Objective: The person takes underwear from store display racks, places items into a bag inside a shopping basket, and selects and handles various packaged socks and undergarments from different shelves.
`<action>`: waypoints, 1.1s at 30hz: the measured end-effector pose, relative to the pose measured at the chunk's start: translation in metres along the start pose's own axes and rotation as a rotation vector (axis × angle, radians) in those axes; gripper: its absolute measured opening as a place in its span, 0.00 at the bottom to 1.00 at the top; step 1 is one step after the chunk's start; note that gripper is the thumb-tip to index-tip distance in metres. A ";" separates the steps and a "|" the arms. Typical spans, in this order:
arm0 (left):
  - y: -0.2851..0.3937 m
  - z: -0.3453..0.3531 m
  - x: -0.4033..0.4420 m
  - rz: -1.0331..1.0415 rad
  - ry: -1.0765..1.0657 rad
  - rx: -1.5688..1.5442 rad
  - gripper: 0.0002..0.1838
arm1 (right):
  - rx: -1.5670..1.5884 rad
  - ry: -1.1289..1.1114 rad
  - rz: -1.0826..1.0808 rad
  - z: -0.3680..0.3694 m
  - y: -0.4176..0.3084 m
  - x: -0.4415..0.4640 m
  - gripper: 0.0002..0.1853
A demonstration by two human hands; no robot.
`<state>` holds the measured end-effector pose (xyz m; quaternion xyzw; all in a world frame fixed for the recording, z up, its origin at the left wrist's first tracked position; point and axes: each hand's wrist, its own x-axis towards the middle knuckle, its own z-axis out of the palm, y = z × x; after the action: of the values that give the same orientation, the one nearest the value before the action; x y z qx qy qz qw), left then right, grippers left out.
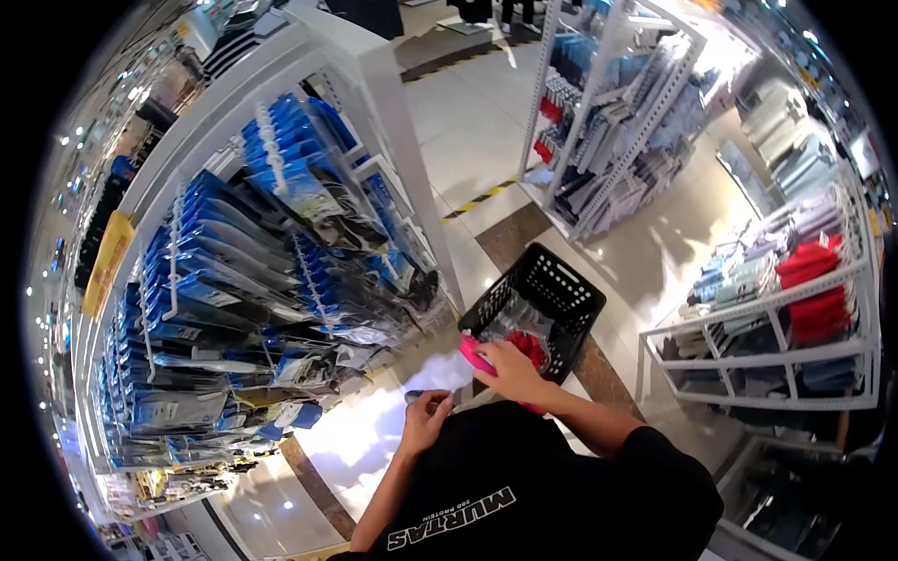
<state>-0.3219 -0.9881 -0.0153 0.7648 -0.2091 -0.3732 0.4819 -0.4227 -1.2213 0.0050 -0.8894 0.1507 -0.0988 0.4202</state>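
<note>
A black perforated shopping basket [572,285] is in front of me, tilted, with clear plastic packaging [520,321] and a red item [529,348] inside. My right hand [510,369] is closed around a bright pink handle [479,355] at the basket's near side. The handle shows again just below that hand. To the left, my left hand [426,425] is held low in front of my black shirt, its fingers curled together. A small dark grey shape [412,396] shows at those fingertips; what it is I cannot make out.
Close on the left, a white rack [412,159] carries several rows of blue-topped plastic packs [220,234] on hooks. Ahead stands a white rack of hanging clothes [622,122]. On the right is another rack [776,360] with red and grey folded garments. Tiled floor [468,140] runs between.
</note>
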 end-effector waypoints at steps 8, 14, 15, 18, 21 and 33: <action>0.028 0.023 0.017 0.028 -0.181 -0.021 0.14 | 0.033 -0.317 0.421 0.007 0.017 -0.046 0.24; 0.037 0.027 0.023 0.084 -0.218 0.052 0.12 | 0.064 -0.214 0.392 0.013 0.018 -0.046 0.22; 0.038 0.025 0.023 0.088 -0.226 0.070 0.12 | 0.069 -0.207 0.388 0.015 0.020 -0.045 0.22; 0.041 0.017 0.020 0.099 -0.223 0.101 0.11 | 0.013 -0.169 0.387 0.019 0.018 -0.044 0.21; 0.039 0.006 0.019 0.101 -0.236 0.103 0.13 | -0.066 -0.107 0.395 0.024 0.015 -0.041 0.21; 0.023 -0.027 -0.008 0.052 -0.371 0.033 0.17 | -0.098 0.354 0.455 0.041 0.012 -0.009 0.17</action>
<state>-0.3050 -0.9769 0.0152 0.6849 -0.3204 -0.4918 0.4317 -0.4207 -1.1963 -0.0305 -0.8208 0.4219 -0.1481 0.3555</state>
